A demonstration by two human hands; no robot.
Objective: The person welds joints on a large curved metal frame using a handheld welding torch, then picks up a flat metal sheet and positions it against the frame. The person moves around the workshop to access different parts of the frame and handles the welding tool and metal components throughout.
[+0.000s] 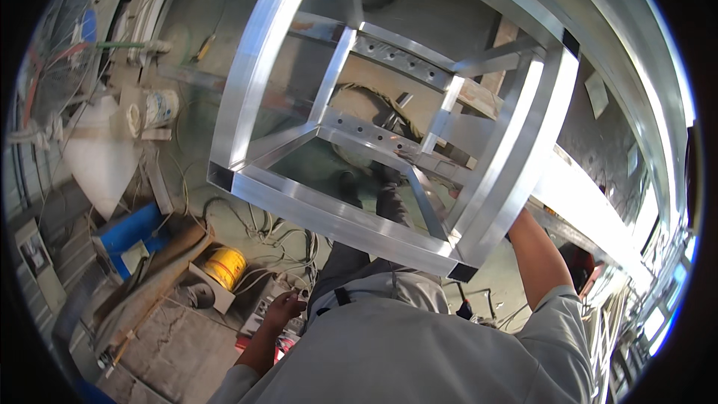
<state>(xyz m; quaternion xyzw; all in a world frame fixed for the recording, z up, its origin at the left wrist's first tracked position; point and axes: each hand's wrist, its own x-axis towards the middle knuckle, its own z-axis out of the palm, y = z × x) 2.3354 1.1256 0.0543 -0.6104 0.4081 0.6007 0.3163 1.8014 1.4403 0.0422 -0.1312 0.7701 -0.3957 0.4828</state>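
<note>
reaching to right side of frame [340,223] with right arm [540,265], hand mostly hidden behind beam, so can't tell if it's gripping. frame's right in front of person's body, shiny metal, dark corner ends. left hand [286,307] off frame's near side, fingers curled, can't tell if holding anything. yellow tub [224,268], blue box [127,233], white bucket [159,107] all left of frame.

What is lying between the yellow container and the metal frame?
In the head view, tangled cables show between the yellow container and the metal frame.
</note>
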